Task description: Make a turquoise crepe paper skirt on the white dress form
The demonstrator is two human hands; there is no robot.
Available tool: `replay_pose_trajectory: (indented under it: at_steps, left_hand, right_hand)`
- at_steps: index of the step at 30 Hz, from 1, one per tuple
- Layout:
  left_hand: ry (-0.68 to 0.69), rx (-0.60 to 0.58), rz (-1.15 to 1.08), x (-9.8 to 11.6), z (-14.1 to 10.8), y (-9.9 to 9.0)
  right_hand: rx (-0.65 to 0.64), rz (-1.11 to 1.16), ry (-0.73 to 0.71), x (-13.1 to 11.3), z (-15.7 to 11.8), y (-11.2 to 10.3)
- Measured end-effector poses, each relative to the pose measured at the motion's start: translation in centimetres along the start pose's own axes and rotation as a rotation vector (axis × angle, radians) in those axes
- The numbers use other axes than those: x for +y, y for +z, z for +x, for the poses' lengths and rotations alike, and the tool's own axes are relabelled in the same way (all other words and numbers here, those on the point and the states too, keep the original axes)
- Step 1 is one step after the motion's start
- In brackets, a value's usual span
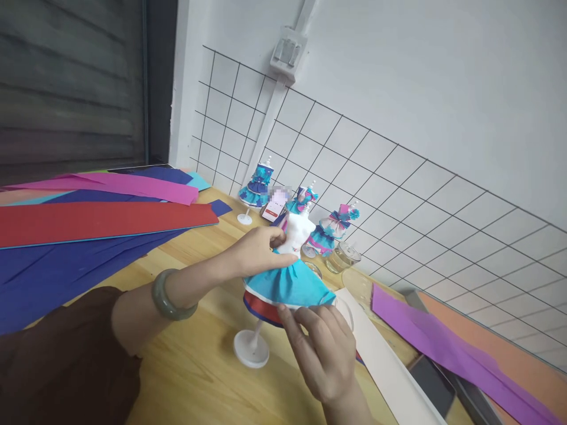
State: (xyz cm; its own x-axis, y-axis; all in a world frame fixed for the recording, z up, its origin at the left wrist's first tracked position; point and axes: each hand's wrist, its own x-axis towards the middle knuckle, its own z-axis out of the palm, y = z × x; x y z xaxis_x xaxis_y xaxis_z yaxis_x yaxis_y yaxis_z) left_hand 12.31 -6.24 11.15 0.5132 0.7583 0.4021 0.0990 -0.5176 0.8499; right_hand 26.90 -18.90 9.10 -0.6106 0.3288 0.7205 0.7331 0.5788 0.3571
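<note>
A small white mannequin [297,231] on a round white base [251,348] leans slightly over the wooden table. It wears a turquoise skirt [287,282] with a white edge, above a red layer [264,308] with a blue rim. My left hand [261,248] is closed around the mannequin's waist, thumb across the front. At the skirt's lower front edge, my right hand [321,339] has its fingers bent together on the hem, the index finger at the white edge. A thin white strip [348,310] curves out beside it.
Three dressed mannequins [259,184] [305,198] [339,224] stand behind, near a lit phone [274,203] and a glass [342,258]. Colored sheets [101,223] lie at left. Purple [438,342] and cream sheets [390,366] and a dark phone [432,383] lie at right.
</note>
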Motion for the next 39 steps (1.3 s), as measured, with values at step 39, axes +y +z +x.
replay_pose_trajectory:
  at_steps: [39]
  left_hand:
    - [0.055,-0.103,-0.129,0.0,0.4,-1.6]
  right_hand:
    - [0.195,-0.123,0.177,1.9,-0.8,-0.3]
